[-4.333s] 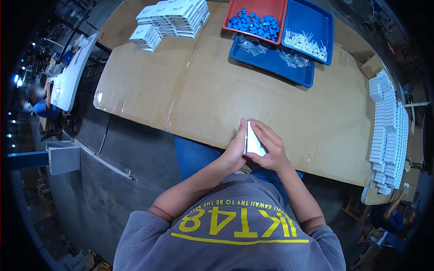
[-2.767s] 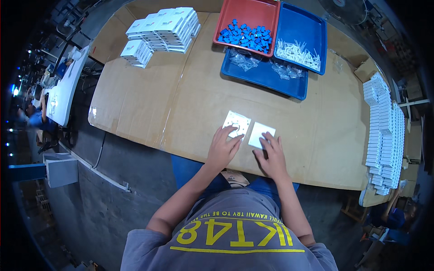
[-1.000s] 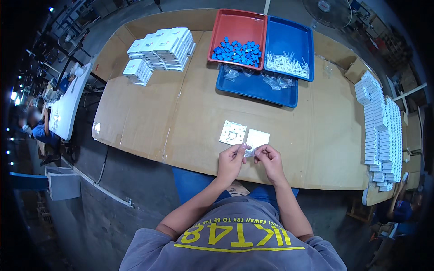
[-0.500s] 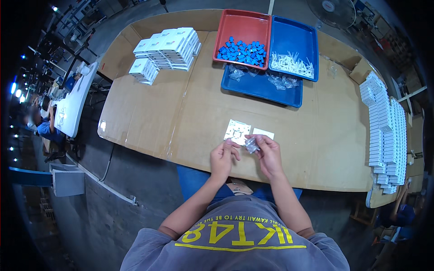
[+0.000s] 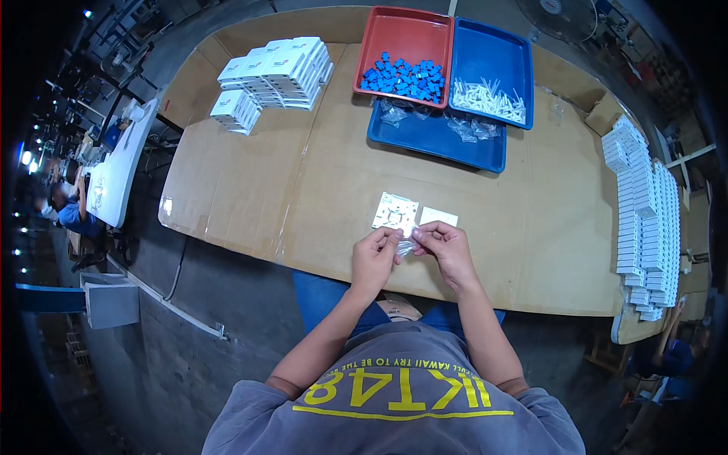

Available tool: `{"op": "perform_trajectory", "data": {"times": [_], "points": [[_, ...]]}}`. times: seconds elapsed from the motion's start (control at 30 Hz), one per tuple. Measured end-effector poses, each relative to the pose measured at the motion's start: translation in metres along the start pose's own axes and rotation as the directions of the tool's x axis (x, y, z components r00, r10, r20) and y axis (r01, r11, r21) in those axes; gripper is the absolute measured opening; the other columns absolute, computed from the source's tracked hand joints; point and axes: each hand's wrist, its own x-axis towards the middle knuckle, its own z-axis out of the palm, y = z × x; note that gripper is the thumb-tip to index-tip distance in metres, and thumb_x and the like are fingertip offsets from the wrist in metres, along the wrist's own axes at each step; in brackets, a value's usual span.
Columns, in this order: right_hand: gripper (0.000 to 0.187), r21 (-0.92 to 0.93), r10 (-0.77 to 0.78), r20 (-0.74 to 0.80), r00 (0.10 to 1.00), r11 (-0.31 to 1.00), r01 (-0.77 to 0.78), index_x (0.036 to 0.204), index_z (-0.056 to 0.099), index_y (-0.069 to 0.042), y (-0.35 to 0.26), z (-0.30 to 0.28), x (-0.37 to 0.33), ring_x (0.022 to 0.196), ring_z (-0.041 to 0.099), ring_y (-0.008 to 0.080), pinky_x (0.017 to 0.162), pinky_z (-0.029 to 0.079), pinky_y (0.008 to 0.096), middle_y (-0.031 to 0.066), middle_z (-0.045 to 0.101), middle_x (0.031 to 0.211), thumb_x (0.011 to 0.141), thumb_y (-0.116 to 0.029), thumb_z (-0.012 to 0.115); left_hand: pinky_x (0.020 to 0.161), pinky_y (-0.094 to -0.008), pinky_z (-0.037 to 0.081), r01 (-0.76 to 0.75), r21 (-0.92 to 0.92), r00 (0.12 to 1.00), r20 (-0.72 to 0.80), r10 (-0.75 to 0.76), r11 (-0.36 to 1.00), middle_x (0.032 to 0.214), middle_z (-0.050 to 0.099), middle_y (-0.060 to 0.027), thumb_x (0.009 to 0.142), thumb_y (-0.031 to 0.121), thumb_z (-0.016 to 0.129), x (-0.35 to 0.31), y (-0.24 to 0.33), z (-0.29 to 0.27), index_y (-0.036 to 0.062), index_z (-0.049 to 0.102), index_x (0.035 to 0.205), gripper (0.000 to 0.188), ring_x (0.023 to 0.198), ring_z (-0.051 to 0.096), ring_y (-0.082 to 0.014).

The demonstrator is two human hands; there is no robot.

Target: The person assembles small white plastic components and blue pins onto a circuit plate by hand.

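Both of my hands meet over the near part of the cardboard-covered table, pinching a small clear plastic bag (image 5: 406,248) between them. My left hand (image 5: 374,259) grips its left side and my right hand (image 5: 447,252) its upper right side. What the bag holds is too small to make out. Just beyond my fingers lies a white square plate (image 5: 395,211) with cutouts and a ring in its middle. To its right, a plain white piece (image 5: 440,218) lies flat, partly covered by my right hand.
A red tray (image 5: 413,30) of blue pieces and a blue tray (image 5: 493,57) of white sticks overlap a lower blue tray (image 5: 432,152) with clear bags. White plates are stacked at back left (image 5: 284,72); tall white stacks (image 5: 644,220) line the right edge. People sit at both sides.
My left hand has come up to the bag and now pinches it together with the right. The bag has shifted slightly left and hangs lower between the fingers. The view has tilted slightly.
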Motion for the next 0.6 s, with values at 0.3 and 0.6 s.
{"op": "perform_trajectory", "data": {"times": [0.3,0.6], "points": [[0.019,-0.077,0.001,-0.065,0.998,0.997,-0.006,0.115,0.074,0.000,-0.004,-0.009,-0.003,0.085,0.069,0.0117,0.077,0.060,0.0272,0.0065,0.075,0.098,0.102,-0.013,0.070,0.052,-0.0223,0.038,-0.152,0.240,0.983,-0.064,0.172,0.959,0.068,0.063,0.0027,0.103,0.021,0.073,0.013,0.009,-0.024,-0.0025,0.073,0.099,0.024,0.057,0.049,-0.0026],[0.019,-0.028,-0.019,0.022,1.000,0.999,0.019,0.115,0.073,0.000,0.001,0.005,-0.007,0.080,0.064,0.0077,0.070,0.055,0.0247,0.0023,0.072,0.092,0.102,-0.013,0.070,0.054,-0.0208,0.036,-0.145,0.191,0.989,0.041,0.140,0.971,0.070,0.061,0.0044,0.104,0.019,0.070,0.014,0.002,-0.026,-0.0015,0.071,0.101,0.020,0.060,0.047,-0.0014]]}}
